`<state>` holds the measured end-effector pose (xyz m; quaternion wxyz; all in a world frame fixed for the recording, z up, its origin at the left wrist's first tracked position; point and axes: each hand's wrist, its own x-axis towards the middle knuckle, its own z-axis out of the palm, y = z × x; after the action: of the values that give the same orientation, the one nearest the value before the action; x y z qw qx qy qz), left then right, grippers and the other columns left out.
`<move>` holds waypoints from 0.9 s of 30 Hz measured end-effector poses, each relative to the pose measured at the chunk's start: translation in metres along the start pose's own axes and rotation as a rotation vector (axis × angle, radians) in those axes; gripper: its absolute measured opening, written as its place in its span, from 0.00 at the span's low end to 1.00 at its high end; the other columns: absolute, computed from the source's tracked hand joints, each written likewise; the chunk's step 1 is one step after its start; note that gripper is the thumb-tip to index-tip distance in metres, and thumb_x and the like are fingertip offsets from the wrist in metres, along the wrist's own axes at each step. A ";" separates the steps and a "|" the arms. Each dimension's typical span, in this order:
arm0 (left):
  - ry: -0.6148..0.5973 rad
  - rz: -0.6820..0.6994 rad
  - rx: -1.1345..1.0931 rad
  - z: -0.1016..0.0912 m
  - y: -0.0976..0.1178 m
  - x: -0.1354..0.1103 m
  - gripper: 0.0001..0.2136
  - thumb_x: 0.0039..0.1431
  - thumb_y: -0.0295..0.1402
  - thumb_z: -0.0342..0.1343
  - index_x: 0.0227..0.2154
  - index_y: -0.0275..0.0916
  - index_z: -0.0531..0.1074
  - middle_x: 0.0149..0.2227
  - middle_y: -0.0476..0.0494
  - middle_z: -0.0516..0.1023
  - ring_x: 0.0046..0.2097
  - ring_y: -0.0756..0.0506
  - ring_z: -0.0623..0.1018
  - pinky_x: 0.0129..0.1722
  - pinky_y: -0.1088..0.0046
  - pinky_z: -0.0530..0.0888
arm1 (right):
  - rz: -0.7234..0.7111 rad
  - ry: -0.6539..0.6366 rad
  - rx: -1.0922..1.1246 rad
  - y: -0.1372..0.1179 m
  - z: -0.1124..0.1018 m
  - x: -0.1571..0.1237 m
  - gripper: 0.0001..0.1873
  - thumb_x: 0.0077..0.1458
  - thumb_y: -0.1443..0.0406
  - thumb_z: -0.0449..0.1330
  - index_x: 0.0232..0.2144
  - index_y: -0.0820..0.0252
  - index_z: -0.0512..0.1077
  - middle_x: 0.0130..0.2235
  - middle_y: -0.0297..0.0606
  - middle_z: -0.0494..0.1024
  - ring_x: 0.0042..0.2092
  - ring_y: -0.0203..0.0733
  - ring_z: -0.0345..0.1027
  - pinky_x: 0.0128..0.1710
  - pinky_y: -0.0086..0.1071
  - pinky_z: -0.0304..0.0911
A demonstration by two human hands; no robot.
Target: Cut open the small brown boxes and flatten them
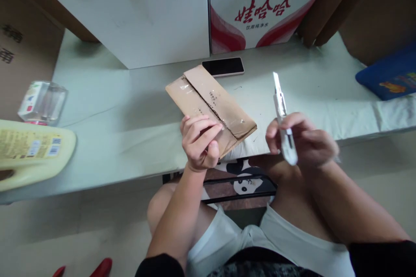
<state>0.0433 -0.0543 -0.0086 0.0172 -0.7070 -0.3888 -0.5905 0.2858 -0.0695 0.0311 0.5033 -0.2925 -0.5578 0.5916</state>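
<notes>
A flat brown cardboard parcel (211,104), sealed with clear tape, lies at the near edge of the pale table (130,138). My left hand (199,143) grips the parcel's near corner, fingers curled over its top. My right hand (299,143) is closed round a white utility knife (283,117). The blade is out and points up and away, to the right of the parcel and apart from it.
A black phone (223,66) lies just behind the parcel. White cartons (139,17) and a red-printed carton (260,8) stand at the back. A yellow jug (30,151) and clear bottle (42,101) lie at left, a blue item (390,75) at right. My knees are below the table edge.
</notes>
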 end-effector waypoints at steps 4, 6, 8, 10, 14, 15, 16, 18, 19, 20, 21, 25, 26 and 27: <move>-0.052 -0.004 0.028 -0.003 0.002 0.001 0.16 0.64 0.35 0.45 0.36 0.43 0.80 0.35 0.45 0.82 0.45 0.41 0.79 0.60 0.54 0.65 | -0.076 0.012 0.128 -0.005 0.001 -0.006 0.07 0.64 0.59 0.59 0.45 0.47 0.68 0.34 0.30 0.80 0.22 0.31 0.69 0.24 0.29 0.68; -0.092 -0.028 0.048 -0.003 0.004 0.002 0.15 0.63 0.33 0.45 0.36 0.43 0.80 0.35 0.44 0.81 0.45 0.41 0.78 0.60 0.54 0.64 | -0.113 -0.016 0.043 -0.001 0.004 -0.008 0.11 0.63 0.65 0.62 0.47 0.47 0.66 0.35 0.31 0.80 0.27 0.33 0.73 0.28 0.28 0.70; -0.119 -0.054 0.058 -0.001 0.005 0.003 0.15 0.62 0.31 0.46 0.36 0.42 0.79 0.35 0.44 0.81 0.45 0.42 0.78 0.61 0.55 0.63 | -0.162 -0.125 -0.036 0.003 0.009 -0.008 0.12 0.62 0.64 0.64 0.46 0.48 0.66 0.37 0.33 0.78 0.35 0.37 0.76 0.34 0.31 0.74; -0.125 -0.065 0.058 0.001 0.008 0.003 0.14 0.61 0.30 0.46 0.37 0.42 0.79 0.35 0.44 0.80 0.45 0.42 0.77 0.61 0.55 0.62 | -0.264 -0.215 -0.129 0.005 0.015 -0.005 0.10 0.63 0.58 0.62 0.44 0.51 0.67 0.34 0.35 0.75 0.36 0.39 0.75 0.33 0.32 0.73; -0.106 -0.078 0.049 0.006 0.010 0.002 0.13 0.60 0.30 0.46 0.38 0.43 0.76 0.37 0.44 0.80 0.47 0.42 0.77 0.62 0.55 0.62 | -0.502 -0.128 -0.561 0.002 0.029 0.001 0.10 0.69 0.61 0.51 0.41 0.56 0.72 0.23 0.33 0.69 0.23 0.35 0.65 0.24 0.30 0.64; -0.091 -0.076 0.044 0.007 0.009 0.001 0.12 0.59 0.30 0.46 0.40 0.43 0.75 0.38 0.45 0.80 0.47 0.42 0.77 0.62 0.55 0.62 | -0.530 -0.082 -0.667 0.000 0.032 0.002 0.10 0.68 0.63 0.50 0.41 0.57 0.72 0.22 0.33 0.70 0.22 0.35 0.64 0.24 0.30 0.63; -0.072 -0.072 0.039 0.007 0.009 0.000 0.12 0.59 0.30 0.47 0.41 0.43 0.73 0.38 0.45 0.79 0.47 0.42 0.78 0.62 0.55 0.63 | -0.538 -0.040 -0.749 -0.001 0.034 0.002 0.10 0.66 0.65 0.51 0.42 0.57 0.72 0.23 0.34 0.72 0.22 0.35 0.65 0.23 0.29 0.63; -0.033 -0.059 0.029 0.009 0.007 -0.003 0.12 0.59 0.29 0.47 0.44 0.43 0.70 0.39 0.45 0.78 0.47 0.43 0.78 0.62 0.55 0.64 | -0.526 0.001 -0.839 -0.002 0.036 0.001 0.09 0.63 0.67 0.54 0.42 0.56 0.72 0.23 0.33 0.73 0.21 0.35 0.67 0.21 0.28 0.61; -0.019 -0.053 0.024 0.009 0.006 -0.004 0.13 0.58 0.29 0.48 0.45 0.43 0.70 0.40 0.45 0.78 0.47 0.43 0.78 0.62 0.56 0.64 | -0.526 0.000 -0.860 -0.003 0.036 0.000 0.09 0.61 0.68 0.55 0.42 0.56 0.72 0.22 0.32 0.72 0.20 0.35 0.66 0.21 0.28 0.61; -0.012 -0.047 0.020 0.009 0.006 -0.005 0.13 0.58 0.28 0.48 0.45 0.43 0.70 0.41 0.45 0.78 0.47 0.44 0.78 0.63 0.56 0.63 | -0.533 -0.005 -0.875 -0.003 0.036 0.000 0.09 0.60 0.69 0.55 0.41 0.55 0.72 0.21 0.31 0.71 0.19 0.34 0.65 0.20 0.29 0.60; -0.010 -0.042 0.015 0.009 0.006 -0.006 0.14 0.58 0.27 0.48 0.45 0.43 0.71 0.42 0.45 0.77 0.47 0.44 0.78 0.64 0.57 0.62 | -0.544 -0.009 -0.884 -0.002 0.036 -0.001 0.09 0.59 0.69 0.56 0.41 0.54 0.72 0.20 0.30 0.70 0.19 0.34 0.63 0.20 0.29 0.59; -0.063 -0.075 0.007 0.007 0.008 -0.004 0.15 0.59 0.28 0.47 0.43 0.43 0.77 0.42 0.44 0.77 0.48 0.43 0.77 0.66 0.58 0.59 | -0.571 -0.007 -0.906 0.001 0.035 -0.001 0.09 0.60 0.69 0.55 0.41 0.52 0.72 0.20 0.30 0.69 0.19 0.35 0.62 0.20 0.30 0.58; -0.083 -0.090 0.009 0.007 0.009 -0.003 0.15 0.59 0.28 0.47 0.42 0.42 0.78 0.41 0.43 0.77 0.48 0.43 0.77 0.66 0.58 0.59 | -0.570 -0.013 -0.904 0.002 0.036 -0.001 0.10 0.60 0.70 0.55 0.42 0.53 0.72 0.20 0.30 0.69 0.19 0.35 0.63 0.20 0.30 0.58; -0.097 -0.102 0.011 0.006 0.010 -0.002 0.15 0.60 0.29 0.47 0.41 0.42 0.78 0.41 0.43 0.78 0.48 0.43 0.77 0.66 0.58 0.59 | -0.563 -0.019 -0.900 0.003 0.036 -0.001 0.10 0.60 0.70 0.55 0.42 0.53 0.72 0.20 0.30 0.69 0.19 0.35 0.63 0.20 0.30 0.58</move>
<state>0.0537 -0.0593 -0.0077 -0.0278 -0.7141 -0.4278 -0.5534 0.2522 -0.0832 0.0357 0.4621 -0.3130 -0.8181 0.1384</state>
